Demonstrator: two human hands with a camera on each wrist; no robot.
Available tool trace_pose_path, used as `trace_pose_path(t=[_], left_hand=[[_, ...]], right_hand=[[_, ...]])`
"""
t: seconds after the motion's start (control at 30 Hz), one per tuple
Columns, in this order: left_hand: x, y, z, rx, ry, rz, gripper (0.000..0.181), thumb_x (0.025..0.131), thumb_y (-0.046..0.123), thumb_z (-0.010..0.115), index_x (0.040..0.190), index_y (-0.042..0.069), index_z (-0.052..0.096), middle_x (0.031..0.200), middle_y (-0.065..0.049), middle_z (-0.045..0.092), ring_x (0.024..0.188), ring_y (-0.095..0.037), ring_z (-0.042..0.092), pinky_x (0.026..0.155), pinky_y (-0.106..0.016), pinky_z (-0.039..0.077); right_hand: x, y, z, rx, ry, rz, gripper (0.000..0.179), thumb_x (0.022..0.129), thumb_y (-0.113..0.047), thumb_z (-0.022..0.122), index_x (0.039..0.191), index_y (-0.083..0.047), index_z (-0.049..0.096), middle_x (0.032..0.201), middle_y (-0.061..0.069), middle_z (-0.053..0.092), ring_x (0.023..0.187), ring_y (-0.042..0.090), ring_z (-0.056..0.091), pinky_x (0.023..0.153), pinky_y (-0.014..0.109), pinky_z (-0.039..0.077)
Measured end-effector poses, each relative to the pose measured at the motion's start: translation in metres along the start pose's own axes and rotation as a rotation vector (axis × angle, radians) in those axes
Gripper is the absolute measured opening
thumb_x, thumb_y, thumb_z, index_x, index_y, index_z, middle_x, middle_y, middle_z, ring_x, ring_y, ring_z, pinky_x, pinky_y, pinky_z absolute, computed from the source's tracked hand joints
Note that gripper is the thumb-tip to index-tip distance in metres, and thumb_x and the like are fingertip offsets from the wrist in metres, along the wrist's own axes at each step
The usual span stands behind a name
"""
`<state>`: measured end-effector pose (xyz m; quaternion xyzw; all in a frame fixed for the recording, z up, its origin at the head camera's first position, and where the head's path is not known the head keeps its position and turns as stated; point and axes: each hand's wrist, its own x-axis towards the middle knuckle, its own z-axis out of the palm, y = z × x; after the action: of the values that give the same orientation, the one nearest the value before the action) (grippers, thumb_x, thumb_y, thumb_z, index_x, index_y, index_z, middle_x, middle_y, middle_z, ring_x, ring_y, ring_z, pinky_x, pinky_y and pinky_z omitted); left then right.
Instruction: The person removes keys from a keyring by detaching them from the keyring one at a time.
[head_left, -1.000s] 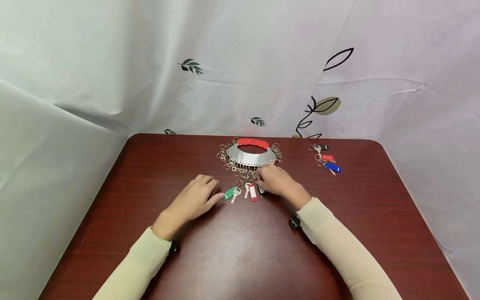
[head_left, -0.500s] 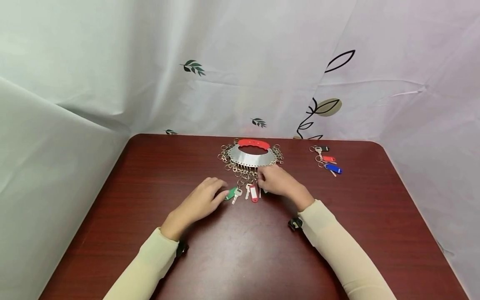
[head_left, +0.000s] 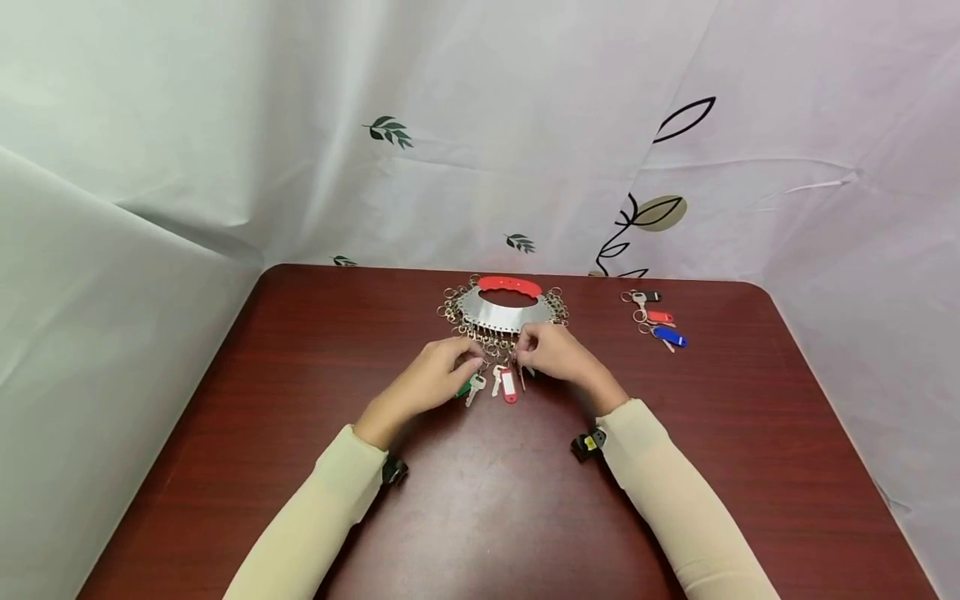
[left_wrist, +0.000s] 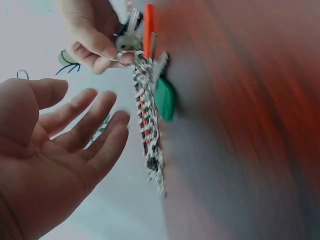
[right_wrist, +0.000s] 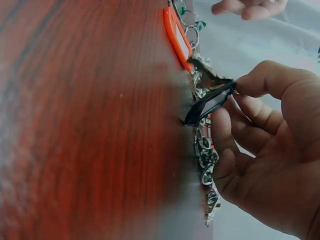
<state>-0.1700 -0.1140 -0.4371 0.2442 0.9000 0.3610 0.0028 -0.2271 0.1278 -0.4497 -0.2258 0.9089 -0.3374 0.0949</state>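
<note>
A crescent-shaped silvery metal key holder (head_left: pixel 497 318) lay on the reddish-brown wooden desk (head_left: pixel 465 533). Before it, left to right, were a green plastic tag (left_wrist: pixel 165 100), a red plastic tag (head_left: pixel 509 385) and, in the right hand (head_left: pixel 558 354), a black plastic tag (right_wrist: pixel 211 104). Well to its right lay three silvery metal keys (head_left: pixel 640 301); behind it hung a white fabric curtain (head_left: pixel 480 192).

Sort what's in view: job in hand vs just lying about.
Job, judging by the hands:
black plastic key tag, held by the right hand
silver metal plate with red handle
green plastic key tag, near the left hand
red plastic key tag with white label

Apparently just lying about, at right:
blue plastic key tag
second red plastic key tag
second black plastic key tag
</note>
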Motion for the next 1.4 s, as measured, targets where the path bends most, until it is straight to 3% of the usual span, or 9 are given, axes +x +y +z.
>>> trace_pose_path(t=[0.17, 0.43, 0.7, 0.9, 1.23, 1.4], left_hand=[[0.014, 0.000, 0.003, -0.067, -0.069, -0.126, 0.019, 0.104, 0.018, 0.061, 0.110, 0.006, 0.074, 0.088, -0.002, 0.070, 0.071, -0.010, 0.054, 0.074, -0.031, 0.050], [0.030, 0.006, 0.014, -0.131, -0.101, -0.201, 0.019, 0.103, 0.015, 0.060, 0.095, 0.003, 0.073, 0.074, -0.001, 0.063, 0.062, -0.009, 0.050, 0.063, -0.026, 0.045], [0.040, 0.009, 0.030, -0.350, -0.095, -0.360, 0.021, 0.103, 0.007, 0.057, 0.099, -0.005, 0.074, 0.081, -0.015, 0.073, 0.059, -0.011, 0.060, 0.053, -0.022, 0.051], [0.043, 0.013, 0.037, -0.432, -0.093, -0.359, 0.018, 0.101, -0.003, 0.055, 0.103, -0.009, 0.072, 0.085, -0.017, 0.075, 0.064, -0.014, 0.068, 0.061, -0.031, 0.060], [0.041, 0.016, 0.039, -0.413, -0.077, -0.348, 0.022, 0.100, -0.005, 0.051, 0.108, -0.008, 0.071, 0.089, -0.017, 0.075, 0.068, -0.014, 0.068, 0.064, -0.027, 0.060], [0.040, 0.014, 0.038, -0.414, -0.036, -0.369, 0.022, 0.098, -0.006, 0.052, 0.108, -0.008, 0.072, 0.090, -0.017, 0.074, 0.069, -0.021, 0.071, 0.062, -0.030, 0.060]], right_hand=[[0.002, 0.004, 0.001, 0.076, 0.006, 0.014, 0.006, 0.084, -0.012, 0.066, 0.078, -0.014, 0.065, 0.074, -0.003, 0.064, 0.068, 0.011, 0.053, 0.064, 0.026, 0.044], [0.004, 0.006, -0.001, 0.236, -0.002, 0.047, 0.007, 0.088, -0.007, 0.065, 0.081, -0.009, 0.063, 0.074, -0.003, 0.059, 0.068, 0.012, 0.050, 0.063, 0.026, 0.042], [0.006, 0.004, 0.001, 0.341, -0.035, 0.053, 0.005, 0.091, -0.005, 0.063, 0.088, -0.002, 0.065, 0.072, -0.003, 0.056, 0.066, 0.011, 0.050, 0.060, 0.023, 0.041], [0.006, 0.005, 0.004, 0.389, -0.059, 0.072, 0.009, 0.093, -0.004, 0.061, 0.098, 0.001, 0.065, 0.081, 0.004, 0.064, 0.068, 0.012, 0.053, 0.058, 0.023, 0.043], [0.007, 0.005, 0.006, 0.392, -0.030, 0.076, 0.009, 0.093, -0.006, 0.071, 0.095, 0.002, 0.069, 0.080, 0.003, 0.068, 0.071, 0.009, 0.057, 0.063, 0.020, 0.045], [0.007, 0.006, 0.004, 0.386, -0.021, 0.073, 0.009, 0.093, -0.003, 0.070, 0.098, 0.004, 0.069, 0.083, 0.008, 0.069, 0.073, 0.009, 0.060, 0.066, 0.020, 0.049]])
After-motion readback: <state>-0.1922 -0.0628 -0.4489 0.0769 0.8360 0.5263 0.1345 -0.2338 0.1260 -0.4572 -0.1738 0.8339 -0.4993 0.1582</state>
